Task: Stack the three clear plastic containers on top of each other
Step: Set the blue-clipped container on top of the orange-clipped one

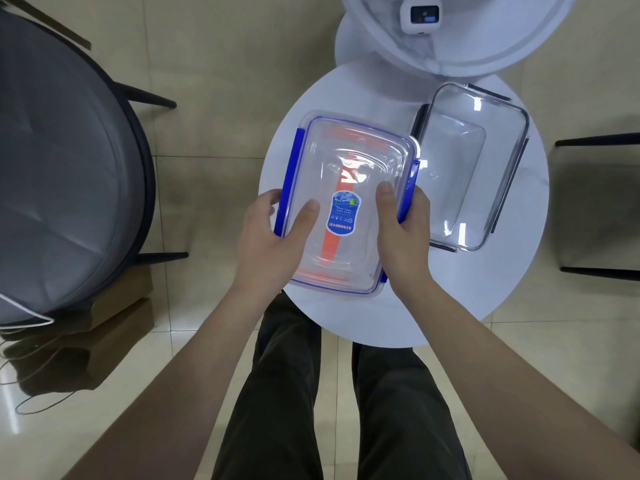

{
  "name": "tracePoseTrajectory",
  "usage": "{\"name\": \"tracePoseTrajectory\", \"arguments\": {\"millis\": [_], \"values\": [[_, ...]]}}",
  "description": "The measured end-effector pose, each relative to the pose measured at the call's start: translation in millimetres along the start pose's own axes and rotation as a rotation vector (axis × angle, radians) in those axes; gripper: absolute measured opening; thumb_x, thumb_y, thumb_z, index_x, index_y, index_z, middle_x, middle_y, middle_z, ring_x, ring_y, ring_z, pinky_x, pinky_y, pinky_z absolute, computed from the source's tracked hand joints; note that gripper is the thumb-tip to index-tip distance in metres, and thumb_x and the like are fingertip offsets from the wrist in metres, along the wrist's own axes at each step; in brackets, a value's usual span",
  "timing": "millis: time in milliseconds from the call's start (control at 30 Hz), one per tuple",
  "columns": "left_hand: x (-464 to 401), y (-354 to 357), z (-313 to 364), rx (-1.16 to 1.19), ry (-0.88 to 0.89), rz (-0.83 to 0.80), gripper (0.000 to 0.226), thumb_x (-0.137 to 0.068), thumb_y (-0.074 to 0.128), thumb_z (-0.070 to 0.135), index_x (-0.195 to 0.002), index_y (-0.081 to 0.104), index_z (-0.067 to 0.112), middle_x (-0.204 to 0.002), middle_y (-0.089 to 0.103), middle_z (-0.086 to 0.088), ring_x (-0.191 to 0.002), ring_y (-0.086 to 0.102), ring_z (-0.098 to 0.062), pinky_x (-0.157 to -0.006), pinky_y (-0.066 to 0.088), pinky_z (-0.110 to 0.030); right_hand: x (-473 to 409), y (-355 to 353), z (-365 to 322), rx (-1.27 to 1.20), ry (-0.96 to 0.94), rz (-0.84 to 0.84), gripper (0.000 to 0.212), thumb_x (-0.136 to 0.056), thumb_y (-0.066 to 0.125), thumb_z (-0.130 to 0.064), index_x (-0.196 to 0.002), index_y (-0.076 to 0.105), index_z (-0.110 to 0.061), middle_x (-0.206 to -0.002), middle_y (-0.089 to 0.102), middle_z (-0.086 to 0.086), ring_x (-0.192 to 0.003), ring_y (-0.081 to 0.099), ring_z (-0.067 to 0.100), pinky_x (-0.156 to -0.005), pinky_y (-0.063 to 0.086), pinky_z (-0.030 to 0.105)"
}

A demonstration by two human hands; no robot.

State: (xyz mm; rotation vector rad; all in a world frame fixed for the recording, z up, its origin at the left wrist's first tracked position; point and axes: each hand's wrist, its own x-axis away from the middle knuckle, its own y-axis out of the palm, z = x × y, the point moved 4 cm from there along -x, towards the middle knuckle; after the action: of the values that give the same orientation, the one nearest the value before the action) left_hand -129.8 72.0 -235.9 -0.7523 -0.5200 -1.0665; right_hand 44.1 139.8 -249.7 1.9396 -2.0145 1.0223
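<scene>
Fingers (304,216) of the left hand (270,237) and right hand (401,223) clamp the long sides of the blue-latched container (346,202), thumbs pressed on its clear lid, above the near-left part of the round white tabletop (450,306). Inside it an orange-trimmed container (341,188) shows. Just right, apart, sits the black-latched container (474,161), glossy, rectangular, round-cornered, near the tabletop's right edge.

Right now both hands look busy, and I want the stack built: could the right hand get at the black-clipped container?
Probably not yet: the right hand grips the blue-clipped container. The black-clipped container sits beside it, nothing between.
</scene>
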Motion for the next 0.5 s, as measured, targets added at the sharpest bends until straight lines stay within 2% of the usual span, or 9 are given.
{"name": "tracePoseTrajectory", "arguments": {"millis": [133, 300, 433, 500], "values": [[-13, 11, 4, 0.029, -0.02, -0.013, 0.053, -0.089, 0.06, 0.058, -0.128, 0.052, 0.023, -0.117, 0.069, 0.006, -0.097, 0.072, -0.013, -0.078, 0.063, -0.03, 1, 0, 5, -0.041, 0.014, 0.013, 0.033, -0.09, 0.055, -0.056, -0.115, 0.055, -0.035, -0.12, 0.063, 0.004, -0.106, 0.068, 0.015, -0.088, 0.06, 0.044], [-14, 14, 2, -0.007, 0.008, 0.04, 0.056, -0.086, 0.059, 0.063, -0.13, 0.053, 0.027, -0.115, 0.069, 0.01, -0.093, 0.072, -0.01, -0.069, 0.061, -0.019, 2, -1, 4, -0.058, -0.001, 0.036, 0.034, -0.097, 0.053, -0.042, -0.125, 0.053, -0.023, -0.112, 0.068, -0.001, -0.101, 0.07, 0.012, -0.081, 0.062, 0.032], [-12, 14, 4, -0.017, 0.015, 0.058, 0.053, -0.084, 0.058, 0.066, -0.123, 0.058, 0.029, -0.109, 0.073, 0.011, -0.09, 0.074, -0.01, -0.073, 0.063, -0.027, 2, -1, 4, -0.035, 0.002, 0.045, 0.039, -0.097, 0.054, -0.045, -0.128, 0.051, -0.022, -0.114, 0.068, -0.001, -0.103, 0.069, 0.012, -0.082, 0.062, 0.031], [-12, 14, 3, -0.022, 0.012, 0.058, 0.05, -0.086, 0.058, 0.064, -0.12, 0.059, 0.028, -0.107, 0.074, 0.01, -0.089, 0.074, -0.011, -0.071, 0.063, -0.026, 3, 0, 5, -0.023, 0.007, 0.039, 0.04, -0.096, 0.054, -0.045, -0.13, 0.05, -0.023, -0.116, 0.067, -0.001, -0.104, 0.069, 0.012, -0.081, 0.062, 0.029]]}}
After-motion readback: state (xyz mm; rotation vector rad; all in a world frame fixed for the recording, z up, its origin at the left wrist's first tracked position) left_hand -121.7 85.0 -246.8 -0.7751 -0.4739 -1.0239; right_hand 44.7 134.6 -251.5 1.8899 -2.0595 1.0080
